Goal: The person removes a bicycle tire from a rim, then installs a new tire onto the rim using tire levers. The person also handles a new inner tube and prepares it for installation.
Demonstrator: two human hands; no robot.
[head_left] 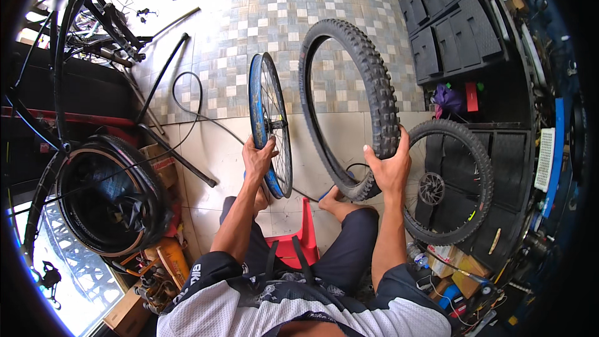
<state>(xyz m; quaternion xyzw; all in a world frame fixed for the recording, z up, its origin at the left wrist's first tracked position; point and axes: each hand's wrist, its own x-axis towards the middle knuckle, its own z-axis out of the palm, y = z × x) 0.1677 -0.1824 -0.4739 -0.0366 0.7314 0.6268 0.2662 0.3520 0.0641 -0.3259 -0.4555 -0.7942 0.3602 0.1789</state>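
Before me, over pale floor tiles [249, 37], the left hand [257, 157] clamps a blue-and-black spoked bicycle wheel [275, 125] low on its rim [255, 90], likely stiff, best held there; the right hand [390, 167] grips a knobbly black rubber tyre [377, 81], probably springy.

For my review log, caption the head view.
Left hand grips a tireless wheel; right hand, a loose knobby tire.

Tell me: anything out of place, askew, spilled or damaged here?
A thin black hose or cable lies loosely looped across the pale tiled floor, running toward the blue-and-black spoked wheel in the left hand; that looks untidy. No spill shows.
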